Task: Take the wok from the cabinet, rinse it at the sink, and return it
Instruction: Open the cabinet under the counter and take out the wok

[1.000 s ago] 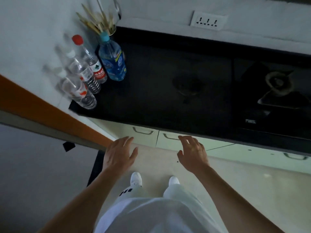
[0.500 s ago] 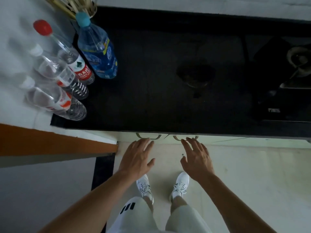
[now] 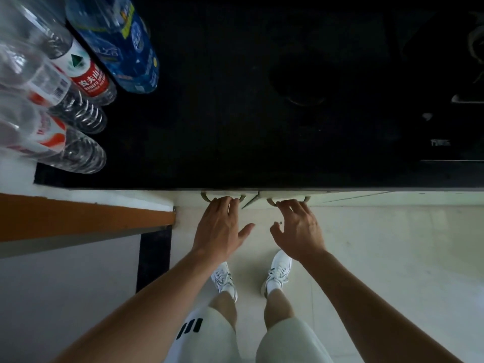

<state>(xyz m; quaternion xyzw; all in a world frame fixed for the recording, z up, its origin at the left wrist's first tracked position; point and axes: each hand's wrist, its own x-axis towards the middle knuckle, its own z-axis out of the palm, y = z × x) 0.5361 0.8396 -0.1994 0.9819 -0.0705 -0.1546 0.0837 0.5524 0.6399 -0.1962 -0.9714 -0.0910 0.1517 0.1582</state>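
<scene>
The wok is not in view, and the pale cabinet doors (image 3: 340,199) under the black counter are shut. My left hand (image 3: 220,229) has its fingers curled over the left door's curved handle (image 3: 203,197), thumb spread to the side. My right hand (image 3: 297,227) hooks its fingers over the right door's handle (image 3: 271,203) in the same way. Both handles sit just under the counter's front edge, on either side of the gap between the two doors. The sink is out of view.
The black countertop (image 3: 235,113) fills the upper view, with several plastic water bottles (image 3: 86,74) at its left end and a gas hob (image 3: 455,100) at the right. An orange-edged wall or ledge (image 3: 78,216) lies on the left. My feet stand on pale floor tiles (image 3: 379,258).
I have stepped closer and bent over the counter. Both hands moved forward from mid-air onto the two cabinet door handles.
</scene>
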